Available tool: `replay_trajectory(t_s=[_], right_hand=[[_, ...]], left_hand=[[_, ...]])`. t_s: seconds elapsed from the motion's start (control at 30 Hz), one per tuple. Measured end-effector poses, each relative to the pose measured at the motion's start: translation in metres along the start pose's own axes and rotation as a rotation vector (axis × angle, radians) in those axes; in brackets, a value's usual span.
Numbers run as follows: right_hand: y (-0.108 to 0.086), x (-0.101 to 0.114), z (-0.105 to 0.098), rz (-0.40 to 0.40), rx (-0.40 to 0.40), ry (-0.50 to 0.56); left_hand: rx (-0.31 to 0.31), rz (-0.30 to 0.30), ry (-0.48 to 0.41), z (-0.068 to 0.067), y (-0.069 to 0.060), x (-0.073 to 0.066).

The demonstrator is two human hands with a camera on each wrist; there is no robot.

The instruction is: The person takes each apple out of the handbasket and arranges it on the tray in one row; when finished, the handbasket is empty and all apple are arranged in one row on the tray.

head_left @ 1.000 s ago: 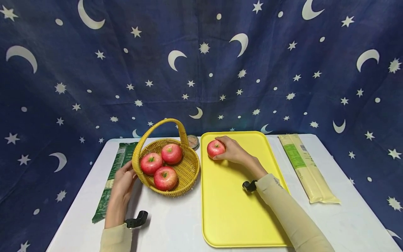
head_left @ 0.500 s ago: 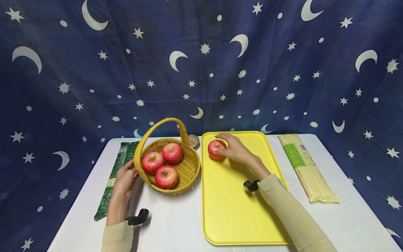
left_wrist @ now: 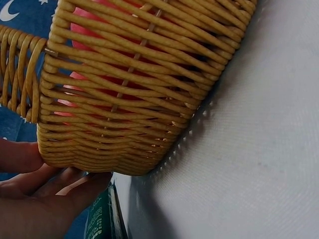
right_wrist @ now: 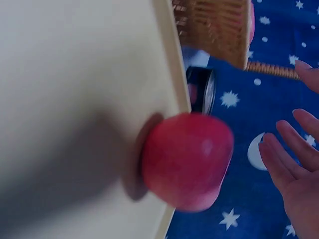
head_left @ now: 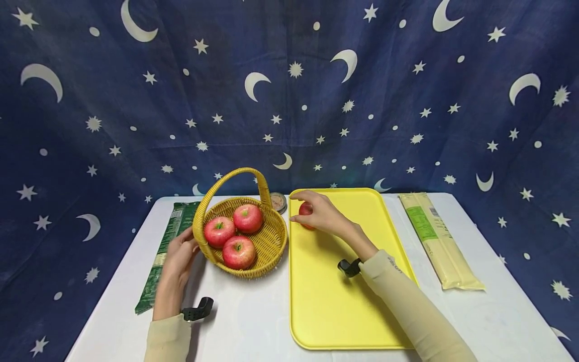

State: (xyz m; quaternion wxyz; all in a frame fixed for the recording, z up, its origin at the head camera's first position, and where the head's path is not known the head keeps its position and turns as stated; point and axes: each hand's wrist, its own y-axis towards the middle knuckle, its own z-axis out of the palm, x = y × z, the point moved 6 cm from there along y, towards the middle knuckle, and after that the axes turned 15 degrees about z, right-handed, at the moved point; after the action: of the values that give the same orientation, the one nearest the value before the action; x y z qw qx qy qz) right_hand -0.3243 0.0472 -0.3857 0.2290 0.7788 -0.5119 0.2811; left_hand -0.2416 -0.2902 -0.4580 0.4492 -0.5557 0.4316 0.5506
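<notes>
My left hand (head_left: 177,259) grips the left rim of the wicker basket (head_left: 270,241), thumb and fingers on its edge; the left wrist view shows the hand (left_wrist: 47,196) at the woven wall (left_wrist: 124,99). Three red apples (head_left: 238,253) lie in the basket. Above the yellow tray (head_left: 334,301), my right hand (head_left: 322,216) is spread over a single apple (head_left: 305,209) at the tray's back left, partly hiding it. In the right wrist view this apple (right_wrist: 187,162) sits on the tray, apart from the straight fingers of the hand (right_wrist: 294,164).
A round tin (head_left: 278,202) stands behind the basket, beside the tray. A green packet (head_left: 160,259) lies at the left, partly behind my left hand. A cream packet (head_left: 441,241) lies right of the tray. A star-patterned cloth (head_left: 289,100) hangs behind the table.
My right hand has let go of the apple on the tray, and its fingers have opened and moved left over it. My left hand stays on the basket rim.
</notes>
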Motion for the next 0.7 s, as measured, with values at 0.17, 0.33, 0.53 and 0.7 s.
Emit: replay_trajectory(t_s=[0.17, 0.33, 0.53, 0.7], right_hand=[[0.001, 0.014, 0.012, -0.021, 0.062, -0.012], [0.002, 0.027, 0.024, -0.072, 0.124, 0.036], [0.004, 0.044, 0.034, -0.112, 0.211, 0.058], [0.005, 0.056, 0.040, -0.121, 0.246, 0.015]], left_hand=[[-0.002, 0.005, 0.004, 0.000, 0.000, 0.000], [-0.002, 0.006, 0.007, 0.001, 0.000, 0.000], [0.000, 0.011, 0.002, 0.001, 0.000, 0.000], [-0.003, 0.003, 0.014, 0.000, 0.000, 0.000]])
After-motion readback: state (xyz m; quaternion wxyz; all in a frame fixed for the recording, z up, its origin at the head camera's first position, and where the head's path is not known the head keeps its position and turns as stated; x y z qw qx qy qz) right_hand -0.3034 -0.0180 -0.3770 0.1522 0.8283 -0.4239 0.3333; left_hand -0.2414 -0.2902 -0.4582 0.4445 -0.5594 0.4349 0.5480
